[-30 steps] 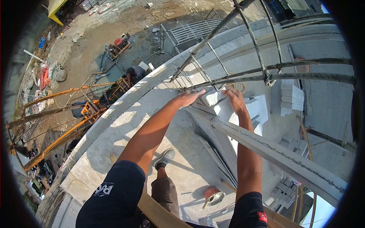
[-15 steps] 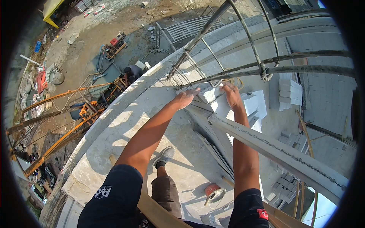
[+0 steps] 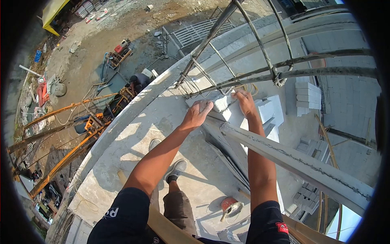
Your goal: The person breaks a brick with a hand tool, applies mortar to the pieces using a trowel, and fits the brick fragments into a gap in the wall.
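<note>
A small white block (image 3: 222, 104) with a rough face sits at the end of the white wall top, under the rebar cage (image 3: 227, 87). My left hand (image 3: 197, 114) is curled against its left side, thumb toward the block and fingertips partly hidden. At its right side my right hand (image 3: 245, 103) is closed, with fingers bent over the edge. The block lies between both hands. Just right of my right hand stand more white blocks (image 3: 271, 112).
A long concrete beam (image 3: 292, 160) runs to the lower right. On the floor sit thin boards (image 3: 229, 162) and a red bucket (image 3: 231, 205). A ledge (image 3: 118, 122) borders a drop to the left, where a person (image 3: 140, 81) is beside orange machinery (image 3: 95, 122). Stacked blocks (image 3: 307, 97) stand right.
My left hand has turned and curled more, its wrist shifting slightly down. My right hand stays at the block's right side. A second shoe now shows below my left forearm.
</note>
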Demonstrator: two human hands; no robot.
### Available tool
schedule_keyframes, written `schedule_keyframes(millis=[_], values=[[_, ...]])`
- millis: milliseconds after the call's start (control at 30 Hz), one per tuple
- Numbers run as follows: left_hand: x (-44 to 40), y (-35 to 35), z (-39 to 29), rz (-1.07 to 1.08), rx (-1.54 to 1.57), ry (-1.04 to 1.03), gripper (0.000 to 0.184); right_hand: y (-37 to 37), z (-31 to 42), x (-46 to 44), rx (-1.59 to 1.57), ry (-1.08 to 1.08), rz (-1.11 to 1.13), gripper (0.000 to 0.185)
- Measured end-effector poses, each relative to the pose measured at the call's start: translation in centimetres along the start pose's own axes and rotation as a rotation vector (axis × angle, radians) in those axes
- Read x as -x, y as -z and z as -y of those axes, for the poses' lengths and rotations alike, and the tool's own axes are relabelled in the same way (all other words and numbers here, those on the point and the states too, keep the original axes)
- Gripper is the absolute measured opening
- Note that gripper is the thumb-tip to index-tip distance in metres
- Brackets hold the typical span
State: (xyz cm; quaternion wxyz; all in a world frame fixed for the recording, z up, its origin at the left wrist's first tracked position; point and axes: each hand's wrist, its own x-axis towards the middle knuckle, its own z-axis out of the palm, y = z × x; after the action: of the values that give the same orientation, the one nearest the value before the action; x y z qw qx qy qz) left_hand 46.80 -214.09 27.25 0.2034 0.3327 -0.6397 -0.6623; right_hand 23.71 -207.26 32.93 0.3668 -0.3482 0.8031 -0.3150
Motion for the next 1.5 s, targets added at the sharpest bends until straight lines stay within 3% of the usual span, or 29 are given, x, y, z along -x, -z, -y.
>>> schedule_keyframes(millis=[100, 200, 267, 367, 467, 567, 667, 867, 1000, 1067, 1167, 1500], values=[[-0.1, 0.5, -0.5, 0.007, 0.000, 0.046, 0.054, -0.1, 0.0, 0.1, -0.020, 0.010, 0.009, 0.036], [-0.6, 1.9, -1.8, 0.156, 0.019, 0.134, 0.062, 0.1, -0.1, 0.0, -0.017, 0.004, 0.014, 0.036], [-1.1, 2.8, -1.7, 0.282, -0.023, 0.259, 0.080, -0.2, -0.2, 0.0, -0.005, -0.013, 0.023, 0.038], [-2.1, 2.8, -0.3, 0.373, -0.059, 0.295, 0.088, -0.2, 1.0, 0.7, -0.071, -0.037, 0.003, 0.046], [-2.7, 2.6, 0.2, 0.403, -0.134, 0.402, 0.092, -0.4, 2.3, 1.6, -0.067, -0.033, -0.030, 0.042], [-2.3, 4.1, -4.4, 0.457, -0.199, 0.366, 0.098, -0.4, 1.5, 1.8, -0.068, -0.040, -0.050, 0.044], [-2.6, 3.6, -3.0, 0.448, -0.064, 0.296, 0.100, 0.3, 2.5, 3.5, 0.116, -0.056, -0.099, 0.048], [-2.0, 2.7, -3.1, 0.297, -0.189, 0.345, 0.097, -0.4, 1.7, 5.1, 0.096, -0.075, -0.141, 0.051], [-2.9, 2.6, -1.7, 0.403, -0.107, 0.360, 0.106, -0.7, 1.6, 4.9, 0.086, -0.055, -0.154, 0.053], [-3.2, 2.0, -0.5, 0.329, -0.271, 0.345, 0.109, -0.5, 2.3, 4.8, 0.082, -0.103, -0.109, 0.052], [-3.4, 1.8, -0.4, 0.316, -0.276, 0.354, 0.117, -0.5, 2.3, 4.7, 0.039, -0.110, -0.096, 0.050], [-3.9, 2.0, -1.1, 0.356, -0.279, 0.403, 0.111, -0.5, 1.6, 4.2, 0.044, -0.086, -0.100, 0.049]])
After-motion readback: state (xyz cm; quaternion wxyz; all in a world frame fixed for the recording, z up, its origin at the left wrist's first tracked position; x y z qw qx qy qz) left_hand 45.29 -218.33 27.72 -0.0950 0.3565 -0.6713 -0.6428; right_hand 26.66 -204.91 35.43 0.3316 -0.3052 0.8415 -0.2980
